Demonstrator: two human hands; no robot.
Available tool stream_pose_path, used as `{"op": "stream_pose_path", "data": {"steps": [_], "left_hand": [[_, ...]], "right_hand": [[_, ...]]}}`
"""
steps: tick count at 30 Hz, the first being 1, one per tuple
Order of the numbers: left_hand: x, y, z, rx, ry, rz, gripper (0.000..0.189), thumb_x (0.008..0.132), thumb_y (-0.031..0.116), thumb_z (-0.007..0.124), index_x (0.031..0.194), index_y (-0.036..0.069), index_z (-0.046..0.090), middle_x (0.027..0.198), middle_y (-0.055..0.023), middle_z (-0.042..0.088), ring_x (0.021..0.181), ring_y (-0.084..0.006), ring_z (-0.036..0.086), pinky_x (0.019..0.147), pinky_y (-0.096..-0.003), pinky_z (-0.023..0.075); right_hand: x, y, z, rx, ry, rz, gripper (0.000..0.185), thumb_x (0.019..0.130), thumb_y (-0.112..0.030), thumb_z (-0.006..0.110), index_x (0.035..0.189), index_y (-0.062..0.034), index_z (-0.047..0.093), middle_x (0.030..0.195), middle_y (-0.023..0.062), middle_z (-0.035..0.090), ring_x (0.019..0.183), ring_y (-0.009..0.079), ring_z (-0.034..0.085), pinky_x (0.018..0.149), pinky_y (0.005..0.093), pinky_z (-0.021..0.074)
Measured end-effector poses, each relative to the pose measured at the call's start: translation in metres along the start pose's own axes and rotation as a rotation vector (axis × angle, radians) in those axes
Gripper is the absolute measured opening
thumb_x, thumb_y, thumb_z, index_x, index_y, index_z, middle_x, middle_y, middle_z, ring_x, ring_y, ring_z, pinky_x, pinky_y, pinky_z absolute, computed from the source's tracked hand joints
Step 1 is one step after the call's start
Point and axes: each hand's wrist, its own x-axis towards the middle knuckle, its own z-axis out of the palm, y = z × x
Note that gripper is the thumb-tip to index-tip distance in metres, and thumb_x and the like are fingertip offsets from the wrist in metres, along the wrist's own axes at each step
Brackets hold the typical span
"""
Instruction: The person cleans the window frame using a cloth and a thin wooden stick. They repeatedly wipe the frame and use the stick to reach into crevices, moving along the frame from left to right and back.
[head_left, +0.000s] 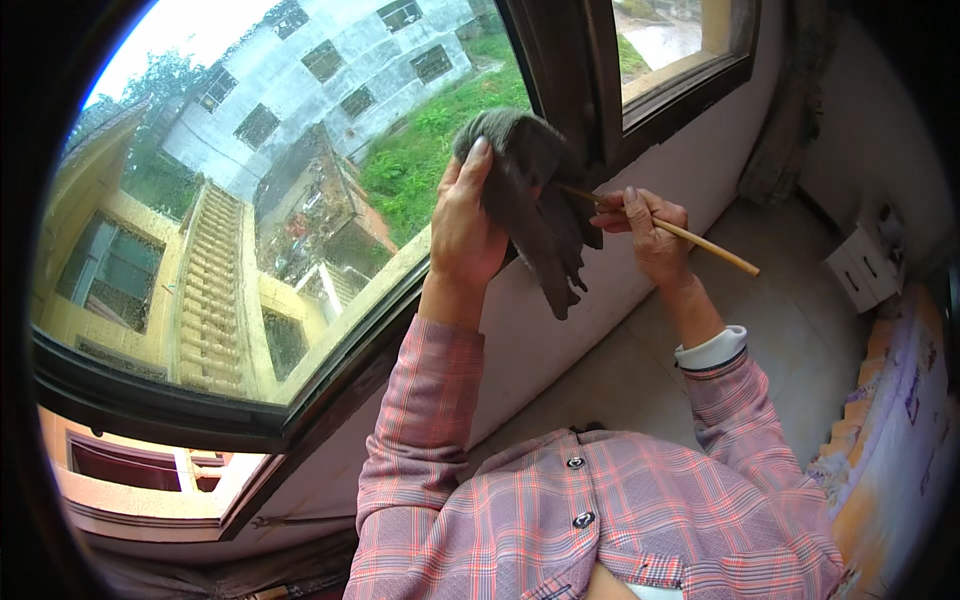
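Observation:
In the head view, my left hand (469, 214) grips a dark grey cloth (525, 180), its thumb pressed on the upper edge. The cloth hangs in limp folds below my fingers, in front of the window frame. My right hand (649, 229) pinches a thin wooden stick (709, 246) between thumb and fingers. One end of the stick reaches leftward to the cloth, and its tip is hidden there. The other end points down and right, past my hand.
A dark-framed window sash (285, 427) stands at my left, its glass spotted. Beyond it are a balustrade (210, 285) and a grey building (322, 67). Below the second window runs a pale wall (570, 300) down to the tiled floor (652, 367). A small white cabinet (862, 270) stands at right, near a bed (892, 427).

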Motion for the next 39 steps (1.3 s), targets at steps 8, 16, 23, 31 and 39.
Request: {"op": "stream_pose_path", "data": {"steps": [8, 16, 23, 31, 39], "left_hand": [[-0.103, 0.013, -0.046, -0.032, 0.113, 0.099, 0.036, 0.097, 0.022, 0.044, 0.129, 0.006, 0.045, 0.113, -0.0121, 0.060, 0.099, -0.0251, 0.060, 0.076, -0.0379, 0.0527], [-0.117, -0.039, -0.033, 0.260, -0.024, 0.000, 0.026, 0.093, 0.013, 0.056, 0.115, 0.000, 0.060, 0.113, -0.0063, 0.058, 0.102, -0.0133, 0.052, 0.090, -0.0272, 0.0403], [-0.159, -0.019, -0.072, 0.562, 0.006, 0.269, 0.023, 0.090, 0.009, 0.058, 0.110, -0.002, 0.061, 0.120, -0.0125, 0.051, 0.115, -0.0243, 0.048, 0.098, -0.0317, 0.0343], [-0.188, 0.001, -0.099, 0.456, -0.058, 0.238, 0.022, 0.088, 0.007, 0.060, 0.107, -0.002, 0.061, 0.124, -0.0129, 0.048, 0.117, -0.0243, 0.047, 0.098, -0.0320, 0.0352], [-0.221, 0.025, -0.134, 0.385, 0.087, 0.225, 0.019, 0.088, 0.005, 0.058, 0.106, -0.001, 0.062, 0.114, -0.0109, 0.053, 0.110, -0.0219, 0.051, 0.096, -0.0307, 0.0372]], "right_hand": [[0.047, -0.005, 0.014, 0.248, -0.531, 0.253, 0.031, 0.098, -0.020, 0.048, 0.089, 0.0055, 0.063, 0.076, 0.0123, 0.066, 0.070, 0.0221, 0.069, 0.065, 0.0304, 0.0586], [0.062, 0.007, -0.037, -0.069, -0.338, 0.101, 0.035, 0.099, -0.026, 0.047, 0.091, 0.0048, 0.063, 0.079, 0.0146, 0.066, 0.072, 0.0207, 0.069, 0.066, 0.0299, 0.0577], [0.034, 0.022, 0.073, 0.226, -0.655, 0.247, 0.036, 0.100, -0.025, 0.044, 0.088, 0.0038, 0.061, 0.084, 0.0146, 0.066, 0.070, 0.0231, 0.068, 0.065, 0.0311, 0.0571], [0.029, -0.028, 0.100, -0.020, -0.617, 0.143, 0.034, 0.099, -0.024, 0.046, 0.088, 0.0034, 0.062, 0.080, 0.0115, 0.065, 0.068, 0.0206, 0.068, 0.063, 0.0295, 0.0565], [-0.014, -0.013, 0.176, 0.111, -0.709, 0.173, 0.037, 0.100, -0.024, 0.044, 0.087, 0.0056, 0.062, 0.077, 0.0133, 0.067, 0.068, 0.0226, 0.069, 0.064, 0.0309, 0.0575]]}}
